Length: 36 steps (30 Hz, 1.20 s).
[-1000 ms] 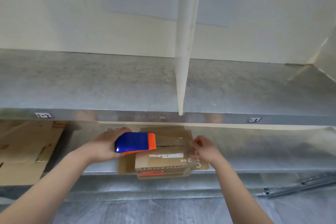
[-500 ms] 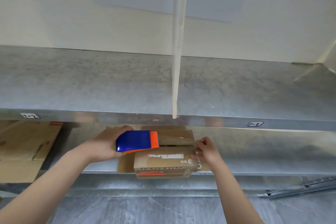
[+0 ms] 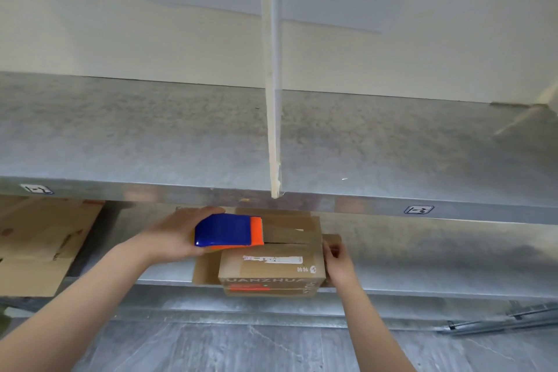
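The left hand (image 3: 178, 235) gripped a blue and orange tape dispenser (image 3: 228, 234), its orange end laid over the top flaps of a small cardboard box (image 3: 271, 269). The box sat on the lower metal shelf (image 3: 422, 254), its front edge slightly overhanging the shelf lip. The right hand (image 3: 339, 263) rested against the box's right side, fingers curled, seemingly pinching the side flap. Flattened cardboard (image 3: 39, 238) lay well apart on the left, under the upper shelf (image 3: 151, 136).

Metal shelves (image 3: 151, 136), cream wall (image 3: 90, 24), grey floor (image 3: 241, 347)
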Tool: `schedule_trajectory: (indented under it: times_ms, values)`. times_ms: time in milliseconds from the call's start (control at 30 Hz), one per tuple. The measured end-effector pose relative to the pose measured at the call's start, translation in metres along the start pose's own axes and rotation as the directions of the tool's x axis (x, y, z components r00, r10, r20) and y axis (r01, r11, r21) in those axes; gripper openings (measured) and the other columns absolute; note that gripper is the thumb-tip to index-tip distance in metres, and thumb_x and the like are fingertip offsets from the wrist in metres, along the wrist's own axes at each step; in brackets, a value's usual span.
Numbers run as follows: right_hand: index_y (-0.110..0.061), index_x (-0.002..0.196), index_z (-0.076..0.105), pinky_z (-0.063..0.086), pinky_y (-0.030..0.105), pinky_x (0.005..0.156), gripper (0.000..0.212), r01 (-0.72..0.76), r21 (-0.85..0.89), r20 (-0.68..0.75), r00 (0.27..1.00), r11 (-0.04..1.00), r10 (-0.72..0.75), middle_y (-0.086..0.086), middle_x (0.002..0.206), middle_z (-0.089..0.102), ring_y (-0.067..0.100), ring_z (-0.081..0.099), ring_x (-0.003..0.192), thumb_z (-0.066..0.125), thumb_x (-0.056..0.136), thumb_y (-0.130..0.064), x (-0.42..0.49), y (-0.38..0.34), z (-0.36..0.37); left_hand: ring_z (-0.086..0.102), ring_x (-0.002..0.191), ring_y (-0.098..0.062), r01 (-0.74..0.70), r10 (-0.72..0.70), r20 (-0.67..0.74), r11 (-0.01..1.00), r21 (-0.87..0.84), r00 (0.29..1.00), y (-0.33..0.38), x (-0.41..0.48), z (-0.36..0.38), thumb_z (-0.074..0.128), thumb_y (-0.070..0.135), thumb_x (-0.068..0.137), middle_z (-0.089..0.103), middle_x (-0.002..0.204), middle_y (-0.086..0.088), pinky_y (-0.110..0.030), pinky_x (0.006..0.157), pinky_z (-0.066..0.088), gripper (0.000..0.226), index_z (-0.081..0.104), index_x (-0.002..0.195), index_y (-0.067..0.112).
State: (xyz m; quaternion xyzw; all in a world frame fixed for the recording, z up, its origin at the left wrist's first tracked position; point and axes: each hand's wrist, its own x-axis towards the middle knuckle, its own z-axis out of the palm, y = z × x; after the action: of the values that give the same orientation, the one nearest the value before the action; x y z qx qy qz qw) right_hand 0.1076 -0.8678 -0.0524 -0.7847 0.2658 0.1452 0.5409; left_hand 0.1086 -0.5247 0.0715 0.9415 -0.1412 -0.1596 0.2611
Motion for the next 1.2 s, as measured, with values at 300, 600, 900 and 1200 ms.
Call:
schedule_trajectory:
  times_ms: [300,600,900,1200]
  values:
    - [-0.038,0.113,0.065,0.055,0.031,0.087,0.044,0.306,-0.116,0.001,0.952,0.945,-0.308,-0.015,0.111,0.068,0.008,0.065,0.097,0.057,0.084,-0.006,-0.023,0.019,-0.014,0.046,0.104,0.016,-0.022,0.024,-0.069,0.999,0.030,0.997,-0.005,-0.005,0.007,0.076,0.039,0.075,0.050,0.111,0.034,-0.006,0.079,0.039,0.058,0.037,0.112,0.060]
    - [-0.042,0.151,0.019,0.047,0.021,0.092,0.092,0.194,0.010,0.430,0.885,0.981,-0.180,-0.021,0.145,0.036,0.008,0.040,0.132,0.063,0.076,-0.010,-0.044,0.000,-0.027,0.039,0.107,0.019,-0.082,0.085,-0.112,0.996,0.028,0.990,-0.006,-0.013,0.009,0.068,0.042,0.073,0.043,0.112,0.035,0.001,0.081,0.032,0.053,0.036,0.113,0.057]
    - [-0.038,0.152,0.023,0.025,0.024,0.113,0.083,0.448,-0.202,0.271,0.880,0.871,-0.390,-0.023,0.156,0.009,0.007,0.022,0.145,0.072,0.085,-0.041,-0.037,-0.003,-0.005,0.048,0.107,-0.010,-0.103,0.118,-0.134,0.988,0.116,0.984,-0.025,-0.028,0.016,0.066,0.052,0.074,0.050,0.117,0.013,-0.026,0.089,0.044,0.076,0.026,0.138,0.057]
    - [-0.054,0.144,0.028,0.037,0.041,0.113,0.082,0.341,-0.119,0.271,0.914,0.932,-0.300,-0.019,0.156,0.020,0.010,0.024,0.145,0.077,0.080,-0.041,-0.034,-0.004,-0.004,0.046,0.096,-0.003,-0.062,0.068,-0.030,0.983,0.171,0.997,-0.057,-0.030,-0.006,0.067,0.027,0.076,0.045,0.108,0.013,-0.019,0.081,0.042,0.091,0.011,0.139,0.062]
